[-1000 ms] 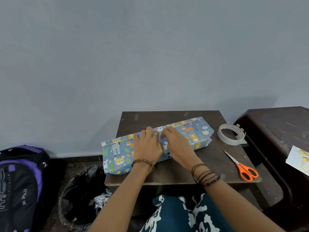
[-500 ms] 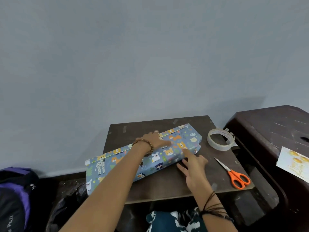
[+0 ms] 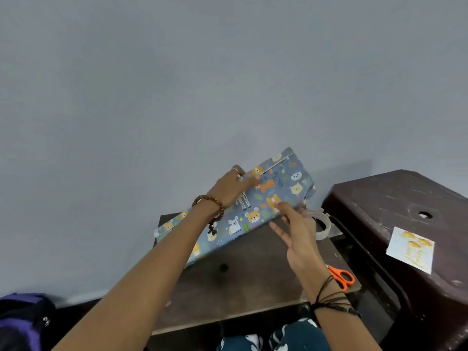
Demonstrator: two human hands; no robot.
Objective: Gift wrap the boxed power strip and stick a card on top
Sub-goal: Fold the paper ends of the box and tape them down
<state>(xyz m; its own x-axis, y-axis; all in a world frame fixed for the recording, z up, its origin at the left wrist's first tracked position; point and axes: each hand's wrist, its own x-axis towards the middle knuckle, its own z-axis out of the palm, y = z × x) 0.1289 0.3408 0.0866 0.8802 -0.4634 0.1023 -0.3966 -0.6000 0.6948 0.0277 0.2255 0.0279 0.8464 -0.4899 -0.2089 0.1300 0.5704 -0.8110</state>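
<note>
Grey wall (image 3: pixel 228 84): plain, fills the upper part of the view behind everything.
Tabletop (image 3: pixel 243 279): dark brown and scuffed, just in front of the person's lap.
Stool (image 3: pixel 405 198): dark brown plastic with a round hole in its top, just beside the tabletop on the right.
Wrapped box (image 3: pixel 266 201): long, covered in blue paper printed with bears and other animals; tilted, right end raised toward the wall, left end low at the tabletop's far left edge. Whether that low end touches the surface cannot be told.
Left hand (image 3: pixel 229 187): fingers curled over the far top edge of the wrapped box, gripping it; a wooden bead bracelet on the wrist.
Right hand (image 3: pixel 295 224): thumb and fingertips hold the near lower edge of the wrapped box, remaining fingers spread; dark cords round the wrist.
Backpack (image 3: pixel 22 323): purple and black, low at the left.
Card (image 3: pixel 410 249): pale with yellow shapes, flat on the stool, well apart from the wrapped box.
Tape roll (image 3: pixel 323 224): clear, on the tabletop's right side, partly hidden by the right hand.
Scissors (image 3: pixel 340 276): orange handles, at the tabletop's right edge beside the right wrist.
</note>
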